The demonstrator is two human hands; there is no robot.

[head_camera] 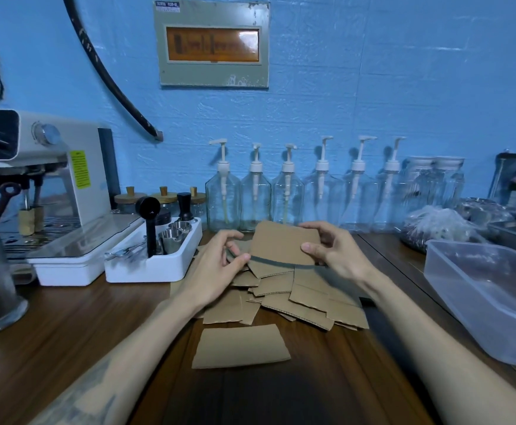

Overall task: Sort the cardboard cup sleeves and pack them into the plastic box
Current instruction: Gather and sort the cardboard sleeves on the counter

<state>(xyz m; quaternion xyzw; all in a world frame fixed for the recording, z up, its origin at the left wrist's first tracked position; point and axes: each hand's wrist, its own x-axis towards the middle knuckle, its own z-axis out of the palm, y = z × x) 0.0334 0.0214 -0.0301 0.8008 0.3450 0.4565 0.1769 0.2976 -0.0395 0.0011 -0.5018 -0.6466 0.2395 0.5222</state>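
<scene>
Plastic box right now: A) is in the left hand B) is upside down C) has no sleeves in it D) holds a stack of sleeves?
C: the plastic box sits open side up on the table at the right with no sleeves inside, while the sleeves lie in a pile mid-table and both hands hold one sleeve above it.

Sleeves (284, 243) matt brown corrugated cardboard; box (492, 299) frosted translucent plastic; table (66, 326) glossy dark wood.

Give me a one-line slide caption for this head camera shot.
Both hands, left and right, hold a cardboard sleeve above the loose pile, with the plastic box empty nearby.
</scene>
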